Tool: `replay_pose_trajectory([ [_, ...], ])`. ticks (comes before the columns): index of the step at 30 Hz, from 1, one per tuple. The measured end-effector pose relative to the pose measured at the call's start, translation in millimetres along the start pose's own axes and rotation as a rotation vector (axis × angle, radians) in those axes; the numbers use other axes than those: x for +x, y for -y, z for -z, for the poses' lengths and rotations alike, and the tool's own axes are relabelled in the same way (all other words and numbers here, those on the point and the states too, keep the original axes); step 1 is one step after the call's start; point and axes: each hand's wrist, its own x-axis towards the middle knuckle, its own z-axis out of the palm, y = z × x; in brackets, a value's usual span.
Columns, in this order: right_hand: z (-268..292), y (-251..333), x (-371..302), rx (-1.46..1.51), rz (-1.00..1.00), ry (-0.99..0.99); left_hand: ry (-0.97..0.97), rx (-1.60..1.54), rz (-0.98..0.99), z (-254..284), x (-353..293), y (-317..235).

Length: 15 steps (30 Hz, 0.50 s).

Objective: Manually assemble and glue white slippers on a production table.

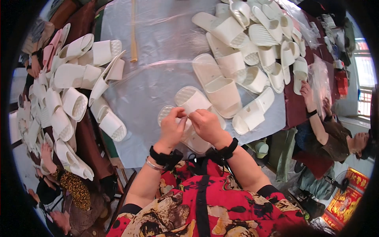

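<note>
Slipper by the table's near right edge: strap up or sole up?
Strap up: the slipper shows its strap on top, with the bare footbed visible beyond it.

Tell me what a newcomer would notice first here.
Probably the heap of white slippers at the upper right, with another heap down the left side. Next, the red patterned garment at bottom centre, and the left hand and right hand close together over two slippers near the middle.

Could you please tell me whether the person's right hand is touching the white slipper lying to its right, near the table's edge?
Apart: the head view shows bare blue sheet between the right hand and that white slipper.
</note>
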Motion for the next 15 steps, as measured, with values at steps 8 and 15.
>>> replay_pose_trajectory([
  [8, 93.0, 47.5, 19.9, 0.065, 0.065, -0.121, -0.243, 0.043, 0.012, 20.6, -18.5, -12.0],
  [15, 208.7, 69.8, -5.7, -0.022, 0.031, -0.57, -0.433, -0.002, 0.078, 40.8, -70.7, 19.8],
])
